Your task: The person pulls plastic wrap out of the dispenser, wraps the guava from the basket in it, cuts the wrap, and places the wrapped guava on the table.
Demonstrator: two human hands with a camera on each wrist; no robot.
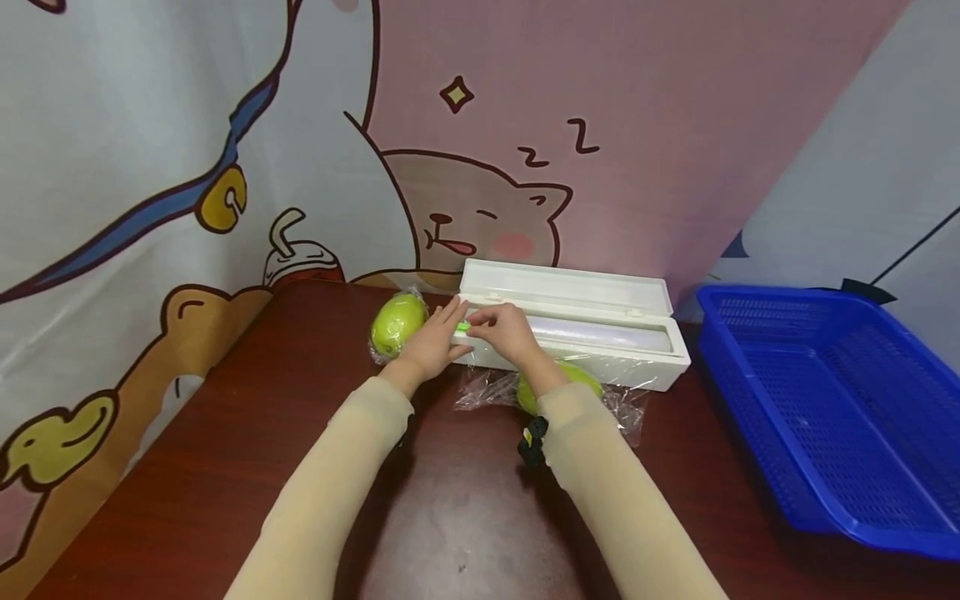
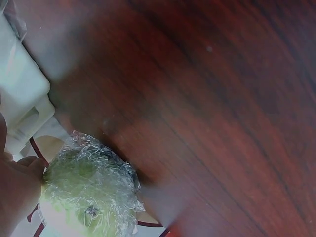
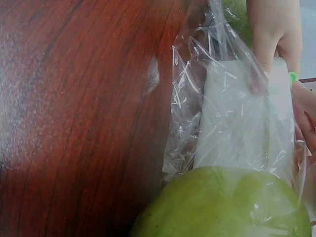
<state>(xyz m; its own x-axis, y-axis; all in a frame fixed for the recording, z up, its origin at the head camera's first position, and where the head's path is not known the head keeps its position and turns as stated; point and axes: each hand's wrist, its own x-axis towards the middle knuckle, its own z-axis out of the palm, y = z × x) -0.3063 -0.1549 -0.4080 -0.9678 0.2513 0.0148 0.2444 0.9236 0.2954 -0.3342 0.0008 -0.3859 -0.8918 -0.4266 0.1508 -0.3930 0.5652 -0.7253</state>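
Note:
A white cling film box (image 1: 637, 368) lies across the table with its lid up and a roll of cling film (image 1: 600, 333) inside. My left hand (image 1: 430, 343) holds the box's left end, thumb at the front and fingers over the top. Beside it, my right hand (image 1: 512, 335) pinches the small bright green slider (image 3: 293, 77) at that end. Clear film (image 1: 480, 390) hangs over the front wall onto the table. One green fruit (image 3: 212, 207) lies before the box, partly hidden by my right forearm in the head view. Another green fruit (image 1: 397, 327), wrapped in film, sits left of my left hand.
A blue plastic basket (image 1: 750, 442) stands to the right of the box. Behind the table hangs a cartoon-printed cloth (image 1: 637, 100). The dark red wooden table (image 1: 450, 517) stretches out in front of the box.

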